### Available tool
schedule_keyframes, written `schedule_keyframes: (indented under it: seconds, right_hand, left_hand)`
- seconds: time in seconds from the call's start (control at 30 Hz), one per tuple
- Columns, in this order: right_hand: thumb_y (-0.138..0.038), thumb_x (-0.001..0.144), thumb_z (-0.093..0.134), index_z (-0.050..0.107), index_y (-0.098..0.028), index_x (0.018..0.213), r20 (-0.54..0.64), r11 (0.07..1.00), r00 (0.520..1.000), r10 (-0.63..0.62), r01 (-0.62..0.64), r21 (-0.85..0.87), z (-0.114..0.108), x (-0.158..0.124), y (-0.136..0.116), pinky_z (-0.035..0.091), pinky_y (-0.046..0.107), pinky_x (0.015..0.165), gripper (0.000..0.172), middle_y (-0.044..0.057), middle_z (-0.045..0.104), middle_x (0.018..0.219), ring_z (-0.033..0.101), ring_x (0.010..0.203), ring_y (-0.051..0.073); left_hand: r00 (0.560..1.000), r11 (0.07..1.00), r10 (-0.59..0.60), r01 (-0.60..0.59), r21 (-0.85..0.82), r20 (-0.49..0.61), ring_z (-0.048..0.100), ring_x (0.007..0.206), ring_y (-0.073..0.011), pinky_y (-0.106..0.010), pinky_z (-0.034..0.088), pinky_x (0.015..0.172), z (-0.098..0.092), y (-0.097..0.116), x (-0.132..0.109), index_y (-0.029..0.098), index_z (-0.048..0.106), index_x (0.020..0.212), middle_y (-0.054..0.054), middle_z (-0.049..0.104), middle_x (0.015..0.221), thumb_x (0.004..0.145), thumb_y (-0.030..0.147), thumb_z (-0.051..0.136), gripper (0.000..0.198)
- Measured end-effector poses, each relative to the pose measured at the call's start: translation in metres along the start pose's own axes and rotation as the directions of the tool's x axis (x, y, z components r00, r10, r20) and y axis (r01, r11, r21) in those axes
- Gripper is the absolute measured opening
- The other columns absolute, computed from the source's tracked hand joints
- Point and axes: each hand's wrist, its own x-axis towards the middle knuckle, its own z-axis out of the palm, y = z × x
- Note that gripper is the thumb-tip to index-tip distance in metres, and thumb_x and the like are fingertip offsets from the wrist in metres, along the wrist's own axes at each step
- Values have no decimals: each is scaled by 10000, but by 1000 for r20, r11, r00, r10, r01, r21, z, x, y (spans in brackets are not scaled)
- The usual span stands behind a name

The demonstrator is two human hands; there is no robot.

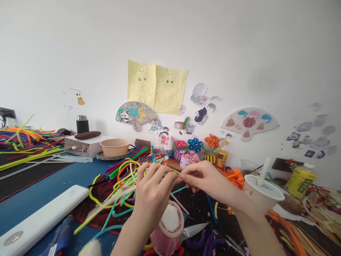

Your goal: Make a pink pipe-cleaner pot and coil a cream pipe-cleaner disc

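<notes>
My left hand (153,186) is closed in a pinch above the middle of the table. My right hand (204,177) pinches too, its fingertips meeting those of the left. Whatever lies between the fingertips is hidden or too small to name. Below the hands stands a small pink cup-shaped craft pot (166,236) with a white top, partly covered by my left wrist. Close by lie the blades of scissors (195,230) and purple pipe cleaners (210,243). A loose heap of yellow, teal and pink pipe cleaners (125,188) spreads left of and behind my left hand.
Pipe-cleaner flowers in small pots (194,145) line the wall. At right stand a lidded drink cup (263,193) with a straw and a yellow bottle (301,181). A long white device (45,220), a beige bowl (115,146) and a clear-fronted box (85,146) are at left.
</notes>
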Motion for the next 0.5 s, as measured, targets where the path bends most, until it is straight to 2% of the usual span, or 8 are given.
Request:
schedule_keyframes:
  seconds: [0.1, 0.27, 0.4, 0.5]
  right_hand:
    - [-437, 860, 643, 704, -150, 786, -33, 998, 999, -4, 6, 57, -3, -1, -3, 420, 252, 549, 302, 5, 594, 664, 534, 555, 127]
    - [-465, 822, 683, 725, -166, 835, -154, 995, 987, -47, 60, 80, -5, -6, -9, 466, 257, 575, 301, 37, 668, 772, 577, 625, 146]
    - [-405, 819, 687, 733, -180, 822, -214, 998, 975, -67, 65, -16, -1, -7, -11, 463, 270, 588, 230, 42, 693, 783, 590, 668, 167]
    - [-375, 817, 682, 731, -178, 789, -213, 995, 974, -73, 55, -89, 1, -5, -11, 442, 276, 585, 205, 37, 687, 755, 567, 648, 161]
  left_hand:
    - [998, 996, -61, 61, -58, -9, 577, 720, -164, -363, 343, 826, -2, 0, 0, 199, 642, 790, 16, 684, 745, 911, 176, 620, 125]
    - [990, 981, -141, 137, -134, -19, 575, 722, -157, -340, 344, 779, -5, 0, 3, 198, 646, 805, 16, 678, 762, 908, 157, 615, 115]
    - [987, 973, -164, 161, -168, 0, 574, 725, -148, -330, 336, 768, -7, 0, 4, 202, 644, 796, 25, 674, 763, 910, 162, 613, 124]
    - [987, 972, -159, 161, -169, 24, 574, 733, -146, -328, 334, 764, -7, 0, 4, 210, 646, 796, 27, 681, 774, 920, 176, 599, 137]
